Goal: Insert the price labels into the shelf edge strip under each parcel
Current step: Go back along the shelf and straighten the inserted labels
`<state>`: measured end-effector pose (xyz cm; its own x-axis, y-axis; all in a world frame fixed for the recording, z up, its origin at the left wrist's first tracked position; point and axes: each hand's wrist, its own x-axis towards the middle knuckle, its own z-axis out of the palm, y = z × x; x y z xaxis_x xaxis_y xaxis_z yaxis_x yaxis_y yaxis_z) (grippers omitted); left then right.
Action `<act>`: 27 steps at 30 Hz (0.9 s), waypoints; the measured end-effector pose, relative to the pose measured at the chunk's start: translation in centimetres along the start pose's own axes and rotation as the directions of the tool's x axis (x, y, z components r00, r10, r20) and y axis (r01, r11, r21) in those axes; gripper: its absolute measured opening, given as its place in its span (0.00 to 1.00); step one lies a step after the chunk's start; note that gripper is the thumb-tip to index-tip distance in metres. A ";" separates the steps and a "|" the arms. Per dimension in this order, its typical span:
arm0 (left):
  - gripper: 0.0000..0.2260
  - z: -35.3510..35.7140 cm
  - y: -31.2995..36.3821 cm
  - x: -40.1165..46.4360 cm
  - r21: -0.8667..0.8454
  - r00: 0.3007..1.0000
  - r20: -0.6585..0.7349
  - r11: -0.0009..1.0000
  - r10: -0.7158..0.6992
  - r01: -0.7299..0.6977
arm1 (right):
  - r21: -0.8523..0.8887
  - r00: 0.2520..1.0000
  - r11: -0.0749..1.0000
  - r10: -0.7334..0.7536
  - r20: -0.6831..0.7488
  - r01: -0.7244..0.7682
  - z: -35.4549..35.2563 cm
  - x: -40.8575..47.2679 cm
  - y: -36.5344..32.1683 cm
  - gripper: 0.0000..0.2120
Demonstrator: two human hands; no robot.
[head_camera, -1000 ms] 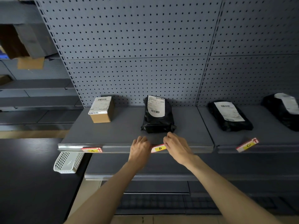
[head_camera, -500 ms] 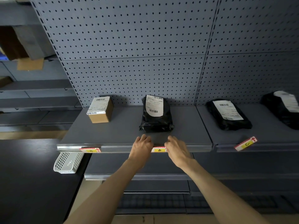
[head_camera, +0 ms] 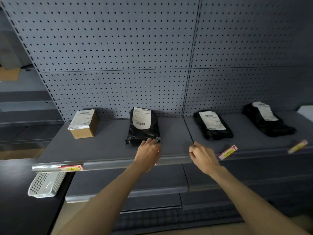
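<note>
1. Grey shelf [head_camera: 105, 150] against a pegboard wall [head_camera: 110, 48]; four parcels in a row: a cardboard box [head_camera: 83, 123] at left, then a black bag [head_camera: 143, 127], a second black bag [head_camera: 212, 124] and a third black bag [head_camera: 266, 119] at far right
2. Label A [head_camera: 71, 168] sits flat in the edge strip [head_camera: 110, 164], below and a little left of the box
3. Label C [head_camera: 227, 152] lies tilted on the shelf's front lip, below the second black bag; not seated
4. Another label [head_camera: 298, 146] at far right, blurred, also tilted on the lip
5. Left hand [head_camera: 148, 155] rests over the strip under the first black bag, fingertips touching the bag's front edge; a sliver of red shows at its right side. Grip: cannot tell, palm hidden
6. Right hand [head_camera: 202, 157] hangs at the seam between shelf sections, fingers curled in loosely, nothing visible in its grip
7. White perforated basket [head_camera: 45, 185] on the dark bench [head_camera: 20, 209] at lower left
</note>
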<state>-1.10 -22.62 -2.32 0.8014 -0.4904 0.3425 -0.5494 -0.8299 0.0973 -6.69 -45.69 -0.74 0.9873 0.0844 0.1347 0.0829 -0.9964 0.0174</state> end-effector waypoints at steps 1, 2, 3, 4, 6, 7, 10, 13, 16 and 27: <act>0.08 0.3 1.3 0.8 -0.009 1.000 -0.007 1.000 0.018 -0.018 | -0.015 1.000 1.000 0.017 0.004 -0.017 -0.2 -0.3 1.7 0.07; 0.08 0.7 2.7 1.6 -0.014 0.999 -0.012 0.999 0.039 -0.039 | -0.022 0.999 0.999 0.034 0.002 -0.034 -0.4 -0.6 3.4 0.07; 0.09 1.1 4.2 2.5 -0.016 0.998 -0.013 0.998 0.062 -0.062 | -0.021 0.999 0.999 0.046 -0.005 -0.046 -0.6 -0.9 5.1 0.07; 0.09 1.5 5.7 3.3 -0.020 0.997 -0.013 0.997 0.080 -0.080 | -0.017 0.999 0.998 0.053 -0.011 -0.053 -0.6 -1.1 6.7 0.07; 0.10 2.4 8.8 4.9 -0.028 0.996 -0.006 0.995 0.091 -0.091 | -0.007 0.999 0.999 0.051 -0.015 -0.052 -0.6 -1.4 9.8 0.07; 0.10 2.9 10.3 5.6 -0.026 0.996 -0.002 0.996 0.089 -0.089 | -0.004 0.999 0.999 0.044 -0.015 -0.044 -0.6 -1.5 11.3 0.07; 0.10 4.3 15.0 7.4 -0.037 0.998 0.008 0.998 0.055 -0.054 | 0.000 1.000 1.000 -0.008 -0.016 0.008 -0.4 -1.5 15.3 0.07; 0.11 5.7 19.2 8.6 0.006 0.999 0.047 1.000 0.017 -0.017 | 0.015 0.997 0.997 -0.072 0.000 0.072 -0.1 -1.6 18.1 0.07; 0.10 7.2 22.2 9.4 0.022 0.997 0.074 0.999 -0.032 0.030 | 0.038 0.991 0.991 -0.130 -0.009 0.131 0.1 -1.7 19.9 0.07; 0.08 10.3 26.2 9.4 0.091 0.976 0.065 0.975 -0.208 0.202 | 0.093 0.982 0.978 -0.186 -0.016 0.187 1.9 -2.1 21.7 0.05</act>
<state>-5.55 -51.72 -6.14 0.9120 -0.3231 0.2528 -0.3524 -0.9325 0.0794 -6.70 -67.55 -2.56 0.9523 0.2683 0.1452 0.2779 -0.9593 -0.0501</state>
